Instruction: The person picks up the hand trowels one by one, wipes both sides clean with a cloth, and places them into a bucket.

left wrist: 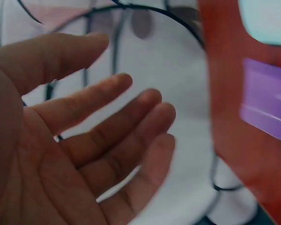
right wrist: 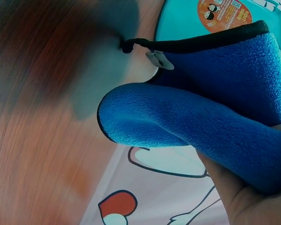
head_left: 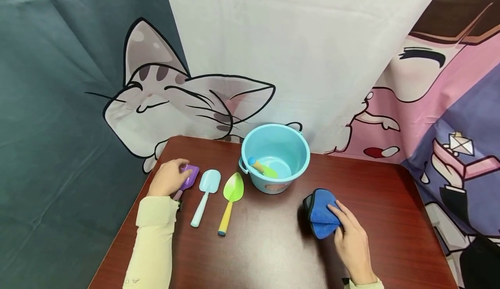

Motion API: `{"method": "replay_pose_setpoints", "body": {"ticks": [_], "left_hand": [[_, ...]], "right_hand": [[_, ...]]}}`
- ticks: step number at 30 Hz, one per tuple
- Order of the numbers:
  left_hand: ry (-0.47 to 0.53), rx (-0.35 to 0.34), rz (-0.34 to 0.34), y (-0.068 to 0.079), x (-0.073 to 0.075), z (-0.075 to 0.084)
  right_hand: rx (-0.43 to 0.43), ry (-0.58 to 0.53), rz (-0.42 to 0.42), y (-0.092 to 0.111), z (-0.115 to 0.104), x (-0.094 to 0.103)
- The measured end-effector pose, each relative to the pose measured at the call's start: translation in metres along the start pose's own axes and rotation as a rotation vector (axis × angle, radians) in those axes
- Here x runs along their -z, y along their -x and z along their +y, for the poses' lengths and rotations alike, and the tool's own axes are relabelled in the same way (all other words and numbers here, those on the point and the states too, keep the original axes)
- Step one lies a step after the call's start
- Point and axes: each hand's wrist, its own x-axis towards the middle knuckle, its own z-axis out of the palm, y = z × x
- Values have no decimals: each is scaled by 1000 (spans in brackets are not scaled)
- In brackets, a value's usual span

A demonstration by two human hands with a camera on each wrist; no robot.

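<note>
In the head view my left hand (head_left: 169, 178) is beside and partly over a purple toy shovel (head_left: 192, 175) at the table's left. Its fingers look loosely bent and hold nothing in the left wrist view, where the purple blade shows apart from them. My right hand (head_left: 353, 241) pinches a folded blue cloth (head_left: 324, 213) with dark edging, held up over the table's right part. A light-blue toy shovel (head_left: 210, 181) and a green trowel with yellow handle (head_left: 233, 189) lie right of the purple one.
A light-blue bucket (head_left: 275, 143) stands at the back middle, with a green-bladed toy trowel (head_left: 269, 171) inside. Behind the brown table (head_left: 265, 245) hangs a printed cartoon cloth (head_left: 312, 41).
</note>
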Motion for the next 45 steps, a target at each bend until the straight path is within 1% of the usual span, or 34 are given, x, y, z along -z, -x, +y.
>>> {"method": "replay_pose_setpoints", "body": {"ticks": [3,5,10,15,20,23,26,31,35,37,39,43,45], "left_hand": [[-15,100,-21,4,-7,-20],[-25,155,-43,7,-12,-32],[-31,236,-104,14,-27,-59],[7,317,-165,23,-42,-80],[13,331,-203,30,-45,-95],[21,325,-215,31,-47,-101],[40,306,-229,30,-49,-105],[105,269,-251,28,-53,-113],[155,241,-244,27,-57,-115],[197,230,-231,28,-58,-114],[261,235,-215,30,-61,-113],[434,299,-190,34,-69,-114],[544,363,-160,36,-73,-114]], "right_hand": [[-8,3,-4,1,1,1],[-16,10,-3,1,2,2],[-17,24,-3,2,4,4],[-16,26,-15,3,6,6],[-23,24,-22,4,7,7],[-29,24,-23,4,7,7],[-33,20,-22,4,7,7],[-41,19,-25,4,7,7],[-57,19,-31,5,6,8],[-62,19,-33,6,6,9],[-62,16,-34,6,6,8],[-61,19,-39,5,6,8],[-62,21,-41,4,5,7]]}}
